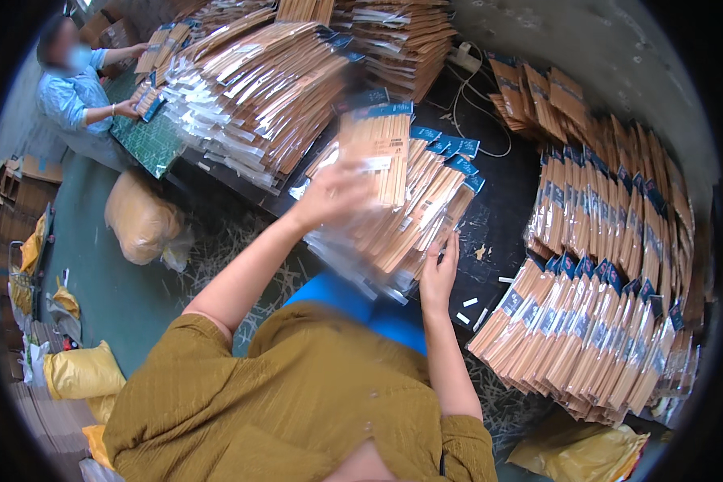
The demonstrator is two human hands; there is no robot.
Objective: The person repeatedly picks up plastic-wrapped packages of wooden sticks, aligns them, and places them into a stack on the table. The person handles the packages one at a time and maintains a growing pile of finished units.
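A loose pile of clear plastic packs of flat wooden sticks, with dark blue header cards, lies on the black table before me. My left hand is blurred over the pile's left side, at the lower part of a top pack that bears a barcode and a white sticker. Whether its fingers grip that pack is hard to see. My right hand rests against the pile's lower right edge, thumb apart from the raised fingers. Clear plastic ends stick out at the near side of the pile.
Large stacks of similar packs stand at the left and right. A white cable runs along the black table's back. White scraps lie near its edge. Another person handles packs at the green table.
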